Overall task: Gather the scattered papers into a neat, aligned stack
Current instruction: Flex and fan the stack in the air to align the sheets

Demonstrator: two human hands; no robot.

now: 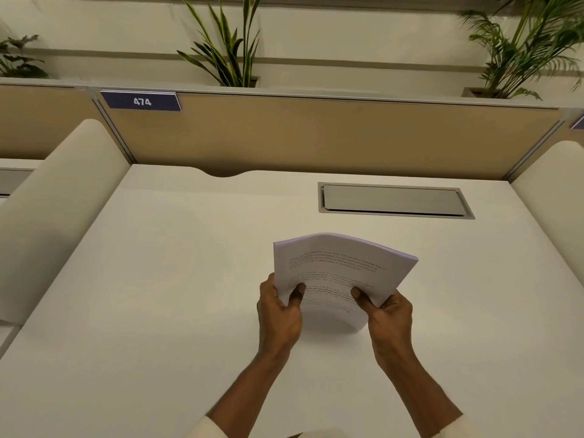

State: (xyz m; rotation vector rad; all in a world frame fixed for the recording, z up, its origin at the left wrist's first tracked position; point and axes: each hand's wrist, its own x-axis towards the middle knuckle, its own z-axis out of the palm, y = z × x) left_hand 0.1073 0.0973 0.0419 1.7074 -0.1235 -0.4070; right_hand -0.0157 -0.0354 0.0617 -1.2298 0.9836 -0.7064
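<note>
White papers (339,270) held as one stack above the desk (158,279).
Left hand (278,314) and right hand (390,317) grasp the lower corners, thumbs on the printed top sheet; the stack bows upward.

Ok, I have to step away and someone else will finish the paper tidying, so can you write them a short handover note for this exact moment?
Left hand: grips the left side of the paper stack, thumb on the printed face.
Right hand: grips the right side the same way.
Papers: all visible sheets are gathered into the one stack, held tilted over the desk, bowed upward in the middle.
Done: gathering; no loose sheets in view.
Left: the top right edges look slightly fanned, so probably square the edges, then lay the stack flat.
</note>
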